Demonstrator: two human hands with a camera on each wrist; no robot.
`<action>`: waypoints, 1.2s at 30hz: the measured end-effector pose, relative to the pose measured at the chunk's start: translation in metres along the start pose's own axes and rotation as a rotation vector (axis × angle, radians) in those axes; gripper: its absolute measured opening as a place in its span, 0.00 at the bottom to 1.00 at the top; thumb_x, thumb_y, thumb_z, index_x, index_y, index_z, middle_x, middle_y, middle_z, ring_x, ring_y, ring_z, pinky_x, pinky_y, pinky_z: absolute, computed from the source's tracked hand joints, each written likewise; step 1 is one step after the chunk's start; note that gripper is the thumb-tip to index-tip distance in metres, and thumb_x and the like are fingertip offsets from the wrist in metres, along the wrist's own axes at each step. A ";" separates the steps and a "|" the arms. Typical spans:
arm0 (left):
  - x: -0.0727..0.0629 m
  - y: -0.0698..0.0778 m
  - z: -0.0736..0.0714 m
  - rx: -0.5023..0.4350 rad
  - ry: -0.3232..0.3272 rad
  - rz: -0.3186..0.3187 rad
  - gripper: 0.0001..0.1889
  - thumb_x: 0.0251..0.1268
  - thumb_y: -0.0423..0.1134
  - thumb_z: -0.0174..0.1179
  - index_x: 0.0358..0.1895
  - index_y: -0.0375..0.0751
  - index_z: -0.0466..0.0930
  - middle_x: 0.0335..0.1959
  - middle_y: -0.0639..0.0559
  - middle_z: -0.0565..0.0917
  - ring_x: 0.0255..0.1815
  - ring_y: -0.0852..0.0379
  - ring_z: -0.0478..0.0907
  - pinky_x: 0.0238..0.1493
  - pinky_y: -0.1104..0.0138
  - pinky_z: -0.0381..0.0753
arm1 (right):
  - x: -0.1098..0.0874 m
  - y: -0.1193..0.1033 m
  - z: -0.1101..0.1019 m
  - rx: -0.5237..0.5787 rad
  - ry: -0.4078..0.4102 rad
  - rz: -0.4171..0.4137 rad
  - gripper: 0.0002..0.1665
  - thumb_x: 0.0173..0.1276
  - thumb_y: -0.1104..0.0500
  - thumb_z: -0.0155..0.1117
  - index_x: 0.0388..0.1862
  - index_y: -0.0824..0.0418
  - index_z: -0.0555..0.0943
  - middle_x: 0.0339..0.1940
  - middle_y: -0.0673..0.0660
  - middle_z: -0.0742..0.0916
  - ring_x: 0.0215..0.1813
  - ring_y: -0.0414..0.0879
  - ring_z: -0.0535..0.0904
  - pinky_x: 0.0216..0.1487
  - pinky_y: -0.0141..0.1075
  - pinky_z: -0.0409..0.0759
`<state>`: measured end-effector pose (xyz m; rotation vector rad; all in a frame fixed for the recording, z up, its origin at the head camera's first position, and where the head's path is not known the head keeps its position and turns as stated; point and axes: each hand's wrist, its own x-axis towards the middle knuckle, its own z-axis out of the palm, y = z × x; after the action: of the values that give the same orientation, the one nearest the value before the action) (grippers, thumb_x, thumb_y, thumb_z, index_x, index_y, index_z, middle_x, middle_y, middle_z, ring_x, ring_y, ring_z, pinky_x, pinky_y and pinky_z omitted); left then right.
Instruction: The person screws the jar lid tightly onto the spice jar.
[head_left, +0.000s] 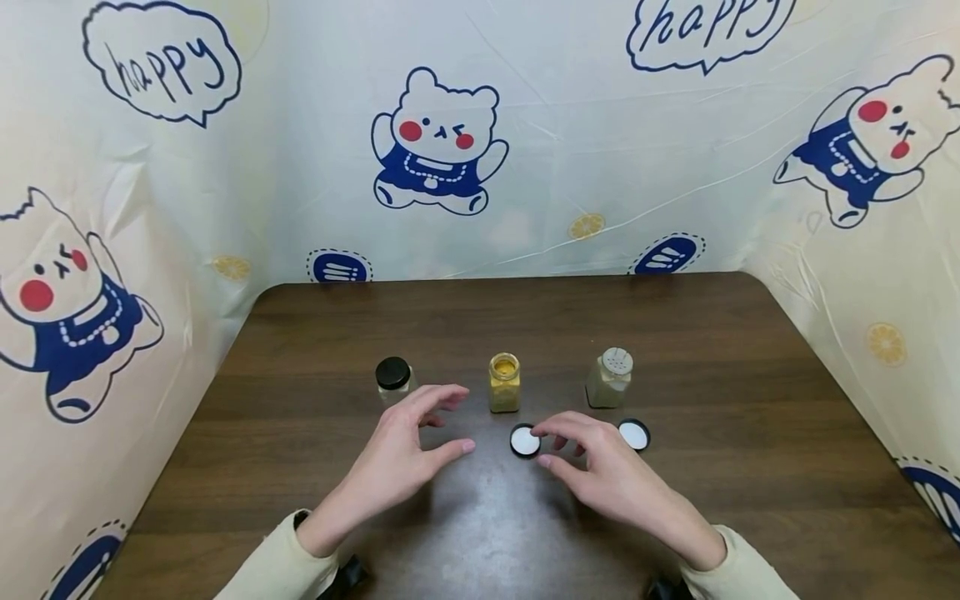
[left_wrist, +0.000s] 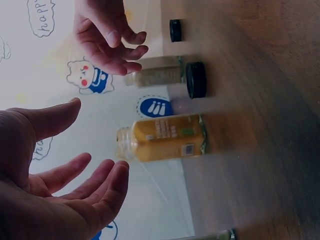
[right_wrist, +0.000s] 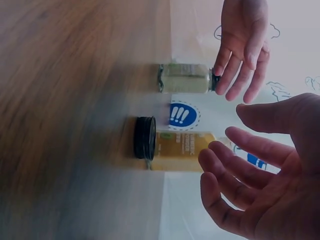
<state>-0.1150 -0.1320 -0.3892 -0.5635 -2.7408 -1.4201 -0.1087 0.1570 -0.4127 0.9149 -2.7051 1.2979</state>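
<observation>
On the tabletop [head_left: 712, 358], the yellow jar [head_left: 505, 393] stands upright, label [left_wrist: 162, 131] partly reading "POWDER"; left hand [head_left: 397, 454] and right hand [head_left: 611, 467] spread loosely, cap [head_left: 525, 441] white-side up.

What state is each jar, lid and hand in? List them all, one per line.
Left jar: upright, black cap on
Middle jar: upright, uncapped, yellow powder inside
Right jar: upright, perforated top on
Left lid: off, white inside up
Right lid: off, white inside up
Left hand: holding nothing
Right hand: holding nothing, near the left lid

Jars [head_left: 505, 393] on table [head_left: 465, 325], two lids [head_left: 524, 441] in front
</observation>
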 end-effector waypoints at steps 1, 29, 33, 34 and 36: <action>0.001 -0.001 0.001 0.001 -0.006 0.000 0.29 0.60 0.36 0.80 0.65 0.49 0.82 0.58 0.56 0.84 0.54 0.56 0.83 0.56 0.57 0.84 | 0.000 0.001 0.000 -0.005 0.001 -0.004 0.17 0.69 0.66 0.75 0.55 0.56 0.87 0.52 0.51 0.89 0.44 0.46 0.84 0.41 0.42 0.84; 0.030 -0.024 0.027 0.042 -0.053 -0.007 0.31 0.62 0.34 0.78 0.68 0.35 0.77 0.57 0.39 0.84 0.56 0.42 0.83 0.53 0.52 0.84 | 0.010 0.013 0.007 -0.173 -0.083 0.014 0.22 0.67 0.63 0.77 0.60 0.64 0.85 0.56 0.53 0.87 0.48 0.50 0.85 0.52 0.45 0.83; 0.034 -0.027 0.028 0.038 -0.050 -0.011 0.32 0.61 0.33 0.78 0.68 0.34 0.77 0.57 0.38 0.84 0.55 0.41 0.83 0.53 0.51 0.84 | 0.012 0.015 0.008 -0.174 -0.103 0.014 0.22 0.67 0.64 0.77 0.59 0.65 0.85 0.55 0.56 0.88 0.50 0.51 0.85 0.53 0.47 0.82; 0.035 -0.027 0.029 0.038 -0.053 -0.018 0.32 0.61 0.33 0.78 0.69 0.34 0.76 0.57 0.38 0.84 0.55 0.41 0.83 0.53 0.50 0.84 | 0.012 0.016 0.008 -0.172 -0.108 0.018 0.22 0.67 0.64 0.77 0.59 0.65 0.85 0.55 0.56 0.88 0.50 0.51 0.84 0.53 0.48 0.82; 0.036 -0.027 0.029 0.036 -0.061 -0.035 0.33 0.62 0.34 0.78 0.69 0.33 0.76 0.58 0.37 0.84 0.56 0.40 0.83 0.54 0.49 0.84 | 0.013 0.017 0.008 -0.169 -0.116 0.027 0.22 0.67 0.64 0.77 0.59 0.65 0.85 0.55 0.57 0.88 0.50 0.51 0.84 0.53 0.48 0.82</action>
<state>-0.1527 -0.1118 -0.4220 -0.5696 -2.8307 -1.3794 -0.1261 0.1533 -0.4265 0.9668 -2.8692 1.0302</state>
